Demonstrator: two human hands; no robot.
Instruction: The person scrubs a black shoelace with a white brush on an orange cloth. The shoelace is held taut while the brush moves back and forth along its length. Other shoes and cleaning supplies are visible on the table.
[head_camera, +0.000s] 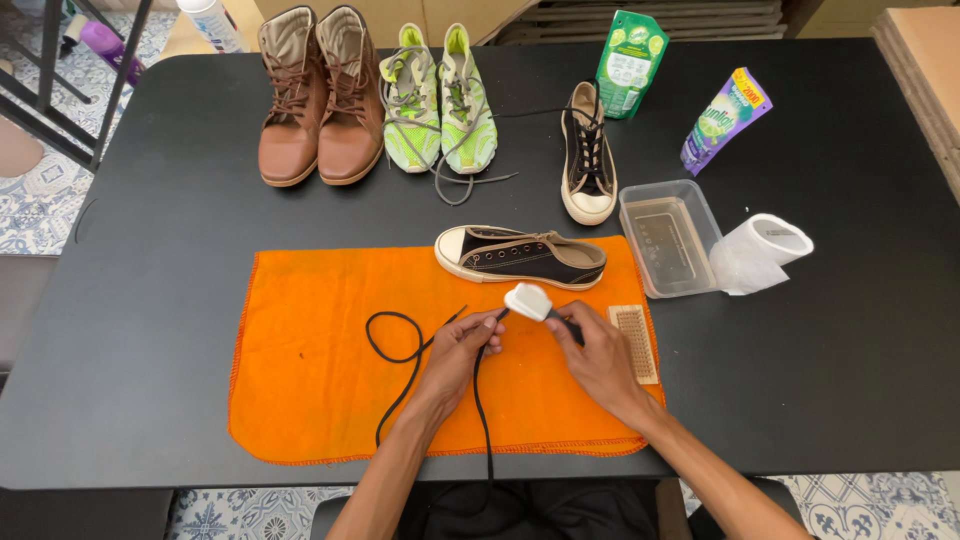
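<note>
Left hand (462, 345) pinched shut on black shoelace (400, 360), drawn taut over orange cloth (310, 380) for rubbing; right hand (598, 358) closed around small white brush (528, 300), head pressed against lace. Beside cloth's right edge, wooden brush (634, 342) within reach. On cloth's far edge, unlaced black sneaker (520, 256). Beyond cloth: clear tub (668, 238), paper roll (765, 250), second sneaker (588, 155), green shoes (438, 100), brown boots (318, 100).

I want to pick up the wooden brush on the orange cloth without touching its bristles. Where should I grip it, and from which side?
Grip the wooden brush by its two long wooden edges, coming down from above. It lies flat on the orange cloth with bristles facing up, so the narrow width suits a pinch. Approach from its right, since the right hand sits close on its left.
</note>
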